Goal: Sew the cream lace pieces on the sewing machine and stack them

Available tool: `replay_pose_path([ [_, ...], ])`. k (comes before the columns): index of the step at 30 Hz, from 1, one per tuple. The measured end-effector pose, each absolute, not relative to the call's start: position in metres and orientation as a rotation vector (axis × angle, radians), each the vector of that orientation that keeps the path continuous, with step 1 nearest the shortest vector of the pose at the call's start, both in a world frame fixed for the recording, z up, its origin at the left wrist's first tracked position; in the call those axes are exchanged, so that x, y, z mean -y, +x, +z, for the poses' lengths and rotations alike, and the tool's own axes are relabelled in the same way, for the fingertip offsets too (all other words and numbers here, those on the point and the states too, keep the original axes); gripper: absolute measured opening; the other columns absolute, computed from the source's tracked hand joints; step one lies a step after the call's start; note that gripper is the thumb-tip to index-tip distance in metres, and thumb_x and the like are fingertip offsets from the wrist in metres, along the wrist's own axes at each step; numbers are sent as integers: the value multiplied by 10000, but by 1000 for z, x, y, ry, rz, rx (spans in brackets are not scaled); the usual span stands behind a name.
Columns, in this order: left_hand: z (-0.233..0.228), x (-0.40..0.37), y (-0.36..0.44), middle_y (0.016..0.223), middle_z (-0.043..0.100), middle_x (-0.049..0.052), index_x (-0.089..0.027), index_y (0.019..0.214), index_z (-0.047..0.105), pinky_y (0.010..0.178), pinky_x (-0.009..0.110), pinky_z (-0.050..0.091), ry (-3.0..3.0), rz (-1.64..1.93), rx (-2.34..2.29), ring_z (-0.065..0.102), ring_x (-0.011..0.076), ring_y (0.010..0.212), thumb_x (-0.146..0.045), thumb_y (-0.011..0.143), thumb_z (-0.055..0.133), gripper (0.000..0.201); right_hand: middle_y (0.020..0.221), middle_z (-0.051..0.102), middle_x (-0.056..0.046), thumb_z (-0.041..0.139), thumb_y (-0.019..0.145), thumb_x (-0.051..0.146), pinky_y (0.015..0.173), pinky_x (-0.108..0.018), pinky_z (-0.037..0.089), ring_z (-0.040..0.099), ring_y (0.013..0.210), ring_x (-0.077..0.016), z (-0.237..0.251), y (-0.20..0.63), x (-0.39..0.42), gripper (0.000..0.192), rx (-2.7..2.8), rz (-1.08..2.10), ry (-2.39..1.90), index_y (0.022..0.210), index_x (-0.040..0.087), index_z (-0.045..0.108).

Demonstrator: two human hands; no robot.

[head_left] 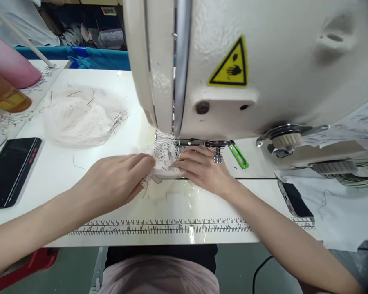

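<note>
Head view: white patterned lace strip [165, 157] held at the cream sewing machine [248, 69].
The lace is pinched flat on the white bench [61, 167] under the machine head by the left hand [113, 181] and right hand [202, 167], fingers extended, palms down; a sheer white fabric pile [79, 116] lies beyond.

A sewing workshop: industrial sewing machine [251, 65], ruled worktable [159, 226], thread scraps [82, 114]

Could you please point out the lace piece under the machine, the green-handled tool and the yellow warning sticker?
lace piece [164, 157], head view, on the patterned middle between the hands.
green-handled tool [239, 156], head view, on the green handle.
yellow warning sticker [231, 65], head view, on the triangle's centre.
</note>
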State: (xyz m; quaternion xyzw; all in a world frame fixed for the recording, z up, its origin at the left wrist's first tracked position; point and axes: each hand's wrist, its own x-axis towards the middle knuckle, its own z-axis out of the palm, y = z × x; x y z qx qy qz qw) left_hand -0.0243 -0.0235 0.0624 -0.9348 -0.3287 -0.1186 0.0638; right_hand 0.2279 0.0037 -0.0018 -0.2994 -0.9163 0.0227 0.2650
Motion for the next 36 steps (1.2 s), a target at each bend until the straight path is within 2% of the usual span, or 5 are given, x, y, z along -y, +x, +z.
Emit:
replay_pose_path([
  [7,32,-11,1,603,564,-35,-181,800,627,616,304,361,-2624,-436,636,474,126,553,0,849,476,241,1011,698,-10,481,953,177,742,-321,446,608,970,-164,-4,232,0,225,2483,58,-915,1078,253,653],
  [13,29,-9,0,561,519,-60,-187,742,644,681,309,389,-2547,-501,642,456,106,544,-13,863,516,248,1174,674,0,515,920,151,788,-300,480,631,986,-138,-7,229,2,253,2462,-96,-934,1132,247,615],
  [17,27,-8,0,760,672,-24,-198,800,663,905,376,438,-2590,-557,671,613,137,741,-64,907,485,247,983,717,55,522,874,31,793,-277,502,636,922,-112,-4,225,3,273,2482,-193,-889,965,253,651],
  [22,14,-7,0,1180,691,99,-100,1219,601,1086,420,388,-2770,-517,766,617,219,1154,-76,906,396,375,951,713,34,524,886,70,789,-293,515,626,940,-135,-5,226,2,282,2495,-101,-922,992,282,677],
  [36,10,-7,-2,1315,615,116,-98,1303,559,1141,484,355,-2819,-399,824,563,250,1253,-76,826,430,495,948,703,15,520,905,80,801,-309,513,616,934,-145,-2,224,1,263,2493,-17,-921,967,273,688],
])
